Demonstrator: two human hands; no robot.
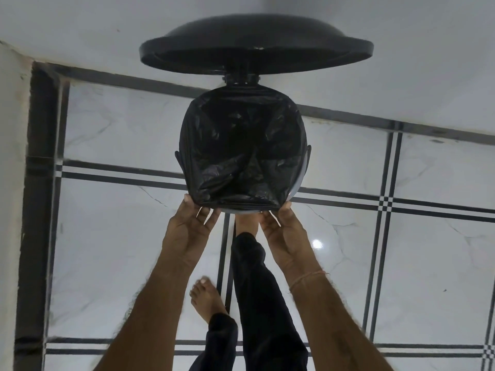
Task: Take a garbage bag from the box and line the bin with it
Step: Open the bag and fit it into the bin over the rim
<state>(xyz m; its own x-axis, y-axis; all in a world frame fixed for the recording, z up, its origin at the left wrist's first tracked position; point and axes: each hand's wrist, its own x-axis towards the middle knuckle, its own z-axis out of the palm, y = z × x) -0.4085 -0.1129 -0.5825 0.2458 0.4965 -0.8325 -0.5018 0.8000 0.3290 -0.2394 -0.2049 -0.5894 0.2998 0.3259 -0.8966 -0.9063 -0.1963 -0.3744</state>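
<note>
A black garbage bag [241,145] lies inside a round pedal bin [301,178] seen from above, its edge folded over most of the rim. The bin's black lid [254,46] stands open at the far side. My left hand [187,231] holds the bag's edge at the near-left of the rim. My right hand [284,234] holds it at the near-right. One bare foot [245,222] sits under the bin's near edge, where the pedal is hidden. The box is not in view.
The bin stands on a white marble floor [401,250] with black inlay lines, close to a white wall [375,62]. A second bare foot [207,298] stands nearer me. A black-framed wall edge [37,183] runs down the left.
</note>
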